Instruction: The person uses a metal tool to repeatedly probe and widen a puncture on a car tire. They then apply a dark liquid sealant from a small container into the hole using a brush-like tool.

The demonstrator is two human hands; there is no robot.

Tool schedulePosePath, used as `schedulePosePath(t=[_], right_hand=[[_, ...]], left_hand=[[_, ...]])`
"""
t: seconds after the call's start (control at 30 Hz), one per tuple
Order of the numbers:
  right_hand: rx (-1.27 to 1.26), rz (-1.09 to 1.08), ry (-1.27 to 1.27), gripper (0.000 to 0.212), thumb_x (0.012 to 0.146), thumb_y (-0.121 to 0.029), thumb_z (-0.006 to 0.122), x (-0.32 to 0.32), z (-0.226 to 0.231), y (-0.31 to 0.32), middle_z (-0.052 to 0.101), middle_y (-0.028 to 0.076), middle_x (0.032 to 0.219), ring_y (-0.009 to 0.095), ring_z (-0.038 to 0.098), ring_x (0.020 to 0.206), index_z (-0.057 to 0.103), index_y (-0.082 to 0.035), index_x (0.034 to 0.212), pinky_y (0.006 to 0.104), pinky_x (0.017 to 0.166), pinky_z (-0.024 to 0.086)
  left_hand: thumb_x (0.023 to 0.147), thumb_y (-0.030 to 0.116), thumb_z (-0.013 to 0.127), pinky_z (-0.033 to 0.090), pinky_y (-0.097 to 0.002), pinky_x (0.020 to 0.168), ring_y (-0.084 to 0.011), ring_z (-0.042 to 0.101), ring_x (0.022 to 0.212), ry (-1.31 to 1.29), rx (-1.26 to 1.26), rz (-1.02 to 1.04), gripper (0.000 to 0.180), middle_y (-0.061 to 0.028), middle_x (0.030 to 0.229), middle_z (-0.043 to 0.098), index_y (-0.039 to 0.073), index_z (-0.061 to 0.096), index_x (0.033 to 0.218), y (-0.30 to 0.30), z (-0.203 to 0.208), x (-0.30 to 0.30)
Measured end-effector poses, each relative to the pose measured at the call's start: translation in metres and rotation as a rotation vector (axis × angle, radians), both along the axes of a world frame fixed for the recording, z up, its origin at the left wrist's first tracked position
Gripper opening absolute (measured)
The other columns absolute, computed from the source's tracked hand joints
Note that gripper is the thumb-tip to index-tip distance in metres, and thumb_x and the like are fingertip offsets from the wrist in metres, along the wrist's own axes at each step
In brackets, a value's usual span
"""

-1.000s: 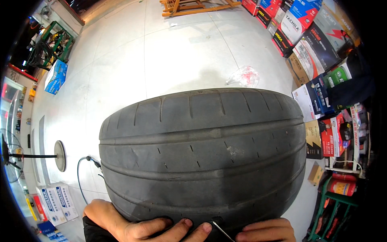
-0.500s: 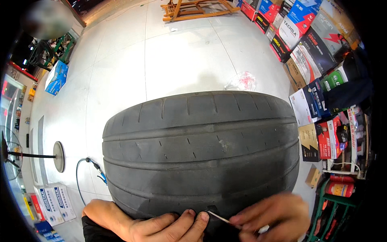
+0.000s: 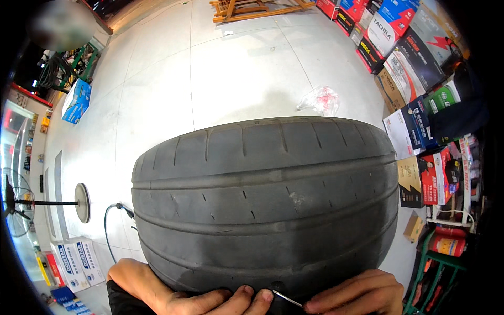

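Observation:
A big black car tire point(image 3: 252, 202) with worn tread stands upright before me and fills the middle of the view. At its near lower edge, my left hand point(image 3: 223, 303) has its bent fingers pressed together against the rubber. My right hand point(image 3: 362, 293) pinches a thin metal pick point(image 3: 289, 298); its tip meets the tire beside my left fingertips, close to a small dark spot point(image 3: 277, 286) on the tread. The pick's other end is hidden in my right hand. The picture's lower edge cuts off both hands.
Stacked battery boxes point(image 3: 409, 68) line the right side, above a green metal rack point(image 3: 428, 273). A blue air hose point(image 3: 107, 231) lies left of the tire, near a fan with a round base point(image 3: 82, 203). Beyond the tire are a crumpled plastic bag point(image 3: 321, 100) and a wooden frame point(image 3: 252, 10).
My right hand has moved slightly down and settled, no longer blurred, with the pick still in it. My left hand stays at the tire. The tire appears slightly shifted in view.

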State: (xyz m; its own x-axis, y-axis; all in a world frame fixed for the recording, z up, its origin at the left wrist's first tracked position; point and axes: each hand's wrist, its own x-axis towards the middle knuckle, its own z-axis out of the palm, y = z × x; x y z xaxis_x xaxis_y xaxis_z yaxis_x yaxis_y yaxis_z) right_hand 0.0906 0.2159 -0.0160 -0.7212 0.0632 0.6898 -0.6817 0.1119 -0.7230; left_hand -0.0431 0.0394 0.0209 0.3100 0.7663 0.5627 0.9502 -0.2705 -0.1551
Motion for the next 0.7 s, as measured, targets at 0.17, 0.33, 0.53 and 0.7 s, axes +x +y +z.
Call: schedulePosePath(t=[0.17, 0.33, 0.53, 0.7], right_hand=[[-0.036, 0.046, -0.114, 0.015, 0.066, 0.014, 0.058, 0.002, 0.002, 0.002, 0.056, 0.021, 0.079, 0.029, 0.063, 0.062, 0.048, 0.003, 0.067, 0.029, 0.045, 0.053], [-0.462, 0.194, -0.902, 0.017, 0.067, 0.013, 0.053, 0.02, 0.037, 0.004, 0.057, 0.028, 0.088, 0.023, 0.06, 0.062, 0.052, 0.009, 0.084, 0.0285, 0.05, 0.048], [-0.232, 0.239, -0.901, 0.016, 0.069, 0.011, 0.056, -0.002, 0.045, 0.006, 0.058, 0.025, 0.085, 0.023, 0.059, 0.06, 0.052, 0.006, 0.084, 0.0281, 0.052, 0.047], [-0.133, 0.042, -0.13, 0.022, 0.066, 0.015, 0.061, 0.002, 0.002, 0.003, 0.056, 0.021, 0.078, 0.033, 0.063, 0.06, 0.047, -0.002, 0.072, 0.0356, 0.054, 0.056]], left_hand=[[0.073, 0.013, 0.055, 0.037, -0.0225, 0.06, -0.0148, 0.059, 0.07, 0.002, -0.018, -0.021, 0.008, -0.0057, 0.084, 0.066, 0.013, 0.053, 0.065, 0.001, 0.001, -0.004], [0.075, 0.016, 0.052, 0.037, -0.0226, 0.062, -0.0141, 0.06, 0.072, 0.011, -0.029, -0.011, 0.012, -0.0045, 0.084, 0.066, 0.014, 0.051, 0.064, 0.0, -0.001, -0.005], [0.075, 0.016, 0.051, 0.039, -0.023, 0.061, -0.0159, 0.06, 0.071, 0.103, -0.052, 0.005, 0.012, -0.0066, 0.084, 0.066, 0.013, 0.051, 0.063, 0.001, 0.006, -0.008], [0.074, 0.012, 0.053, 0.039, -0.0221, 0.056, -0.0177, 0.061, 0.069, -0.011, 0.007, 0.004, 0.009, -0.0102, 0.084, 0.066, 0.01, 0.054, 0.065, -0.002, -0.002, -0.001]])
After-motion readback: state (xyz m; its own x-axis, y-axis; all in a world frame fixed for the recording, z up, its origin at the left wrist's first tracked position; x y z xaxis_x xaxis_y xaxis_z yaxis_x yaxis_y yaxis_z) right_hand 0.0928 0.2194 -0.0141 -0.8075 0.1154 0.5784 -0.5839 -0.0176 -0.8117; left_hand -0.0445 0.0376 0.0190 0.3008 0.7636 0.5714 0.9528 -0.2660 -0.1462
